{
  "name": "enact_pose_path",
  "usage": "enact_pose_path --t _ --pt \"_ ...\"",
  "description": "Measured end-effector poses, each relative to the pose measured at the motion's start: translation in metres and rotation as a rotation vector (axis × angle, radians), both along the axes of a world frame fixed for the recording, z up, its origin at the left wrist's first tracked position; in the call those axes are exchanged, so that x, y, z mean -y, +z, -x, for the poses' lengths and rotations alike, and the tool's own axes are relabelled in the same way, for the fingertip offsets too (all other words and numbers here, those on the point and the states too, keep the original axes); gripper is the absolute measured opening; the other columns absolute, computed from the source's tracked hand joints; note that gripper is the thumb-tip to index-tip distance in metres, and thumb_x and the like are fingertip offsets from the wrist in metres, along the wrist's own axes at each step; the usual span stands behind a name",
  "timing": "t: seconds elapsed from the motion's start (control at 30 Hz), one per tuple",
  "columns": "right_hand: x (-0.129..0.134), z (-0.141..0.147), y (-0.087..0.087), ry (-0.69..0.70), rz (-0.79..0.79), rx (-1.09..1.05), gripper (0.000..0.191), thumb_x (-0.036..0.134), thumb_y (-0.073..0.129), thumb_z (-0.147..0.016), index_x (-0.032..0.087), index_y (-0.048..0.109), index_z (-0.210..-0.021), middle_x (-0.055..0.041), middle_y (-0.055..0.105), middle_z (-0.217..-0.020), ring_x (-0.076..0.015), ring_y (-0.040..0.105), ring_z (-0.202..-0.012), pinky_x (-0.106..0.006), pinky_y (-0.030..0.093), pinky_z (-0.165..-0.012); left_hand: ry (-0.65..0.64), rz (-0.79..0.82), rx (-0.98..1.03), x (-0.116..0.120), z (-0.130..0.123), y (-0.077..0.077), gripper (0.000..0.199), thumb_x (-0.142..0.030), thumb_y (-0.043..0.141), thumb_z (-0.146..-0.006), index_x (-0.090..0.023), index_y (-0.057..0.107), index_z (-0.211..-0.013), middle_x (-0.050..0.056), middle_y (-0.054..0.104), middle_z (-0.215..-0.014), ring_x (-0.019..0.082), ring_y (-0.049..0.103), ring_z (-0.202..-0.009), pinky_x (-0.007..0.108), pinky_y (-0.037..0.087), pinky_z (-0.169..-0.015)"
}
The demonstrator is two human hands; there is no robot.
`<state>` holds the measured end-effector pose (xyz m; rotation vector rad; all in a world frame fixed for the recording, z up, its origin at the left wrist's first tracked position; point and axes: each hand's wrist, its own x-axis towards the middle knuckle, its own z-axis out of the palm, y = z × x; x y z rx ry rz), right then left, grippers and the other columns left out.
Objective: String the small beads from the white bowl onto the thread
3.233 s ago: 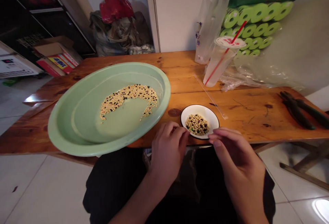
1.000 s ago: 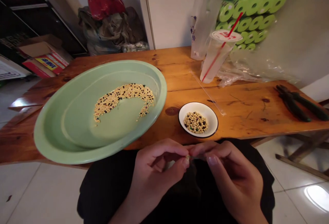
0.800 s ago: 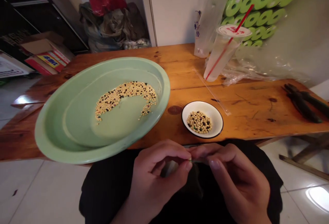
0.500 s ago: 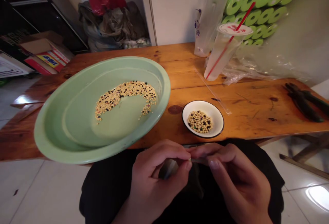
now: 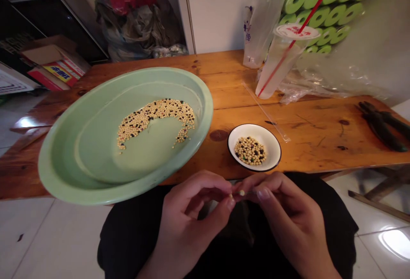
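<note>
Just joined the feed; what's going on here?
Someone's left hand and right hand are close together over the lap, before the white bowl. A pale bead shows between them; the left pinches a tiny piece I can't identify. Pale and dark beads lie in the bowl and green basin.

Bare left hand (image 5: 195, 215), bare right hand (image 5: 290, 215), bare forearms (image 5: 163, 259), short thumbnails (image 5: 264, 193), plain black trousers (image 5: 128, 232) on near side of wooden table (image 5: 320, 142), loose matte cloth, wide rounded knees.
</note>
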<state>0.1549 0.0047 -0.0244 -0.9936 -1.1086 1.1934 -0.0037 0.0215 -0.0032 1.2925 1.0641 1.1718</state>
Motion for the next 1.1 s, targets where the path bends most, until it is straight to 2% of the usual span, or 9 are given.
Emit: enact_pose_path --t 0.23,0.37,0.5,0.63,0.77,0.93,1.1 --pt "-0.001 -0.001 0.0 -0.001 0.011 0.095 0.018 0.015 0.056 -0.095 0.021 0.065 -0.081 0.0002 0.073 -0.083 -0.0102 0.071 -0.08 -0.015 0.058 -0.073 -0.008 -0.036 -0.08 -0.001 0.003 -0.006 0.02 -0.004 0.07 -0.08 -0.023 0.072 -0.086 -0.003 0.07 -0.085 0.008 0.067 -0.074 0.014 0.055 -0.066" --pt "-0.003 0.0 0.0 -0.02 -0.011 0.127 0.016 0.016 0.059 -0.093 0.021 0.066 -0.08 0.0004 0.073 -0.081 -0.0098 0.071 -0.076 -0.014 0.058 -0.069 -0.019 -0.032 -0.133 -0.001 0.002 -0.007 0.013 -0.008 0.069 -0.081 -0.02 0.071 -0.082 -0.001 0.07 -0.082 0.011 0.067 -0.07 0.017 0.054 -0.062" --pt "-0.006 -0.004 -0.003 -0.069 0.064 0.134 0.012 0.022 0.059 -0.095 0.02 0.069 -0.087 -0.0014 0.075 -0.085 -0.0116 0.074 -0.079 -0.017 0.06 -0.076 0.015 -0.038 -0.162 -0.009 -0.006 -0.007 0.009 -0.011 0.068 -0.083 -0.019 0.071 -0.081 0.0 0.07 -0.081 0.011 0.067 -0.067 0.018 0.054 -0.061" --pt "-0.009 -0.012 -0.006 -0.295 0.112 0.082 0.012 0.028 0.06 -0.095 0.021 0.067 -0.1 -0.0043 0.076 -0.098 -0.0153 0.075 -0.082 -0.027 0.062 -0.08 0.124 -0.213 -0.329 -0.025 -0.024 -0.015 0.009 -0.009 0.066 -0.084 -0.016 0.071 -0.081 0.003 0.073 -0.083 0.014 0.07 -0.076 0.022 0.056 -0.068" --pt "-0.01 -0.018 -0.006 -0.448 0.111 0.123 0.015 0.031 0.063 -0.092 0.021 0.066 -0.103 -0.0071 0.075 -0.102 -0.0175 0.075 -0.082 -0.03 0.062 -0.077 0.179 -0.499 -0.663 -0.038 -0.038 -0.03 0.013 -0.006 0.062 -0.086 -0.016 0.069 -0.085 0.005 0.073 -0.084 0.015 0.069 -0.077 0.026 0.057 -0.074" --pt "-0.011 -0.021 -0.011 -0.446 0.079 0.267 0.019 0.031 0.061 -0.092 0.023 0.063 -0.109 -0.0076 0.072 -0.113 -0.0191 0.073 -0.091 -0.033 0.058 -0.082 0.149 -0.573 -0.869 -0.042 -0.038 -0.042 0.017 -0.006 0.054 -0.09 -0.013 0.068 -0.095 0.008 0.071 -0.089 0.018 0.069 -0.078 0.03 0.057 -0.074" --pt "-0.012 -0.022 -0.015 -0.46 0.084 0.374 0.023 0.031 0.059 -0.092 0.021 0.062 -0.113 -0.0079 0.072 -0.103 -0.0211 0.071 -0.089 -0.037 0.054 -0.083 0.01 -0.67 -1.047 -0.042 -0.03 -0.044 0.024 -0.004 0.048 -0.091 -0.009 0.066 -0.106 0.015 0.069 -0.101 0.025 0.069 -0.089 0.037 0.058 -0.077"
